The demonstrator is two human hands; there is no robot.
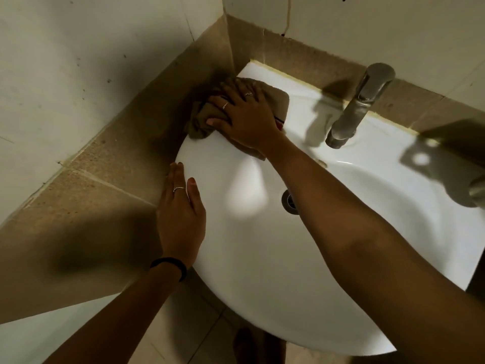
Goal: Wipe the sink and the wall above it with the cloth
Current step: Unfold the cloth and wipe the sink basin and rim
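Your right hand point(245, 115) lies flat, fingers spread, pressing the cloth point(275, 101) onto the sink point(236, 245) rim at its back left corner, in the upper middle of the frame. Your left hand point(181, 219) rests with straight fingers held together on the sink's left edge, lower down, holding nothing.

By the look of it you are partway through the sink and no further. The cloth sits bunched at the corner where the rim meets the tan tile band; whether the bowl, the drain point(288, 202) area and the ledge round the tap point(359, 106) have been wiped, the picture cannot show. The wall point(367, 22) above the sink, at the top right of the frame, carries dark specks, so I judge it not yet done.

The cloth is crumpled, so its long axis is loose: roughly from lower left to upper right of the frame, along the rim, with a striped edge showing at its right end.
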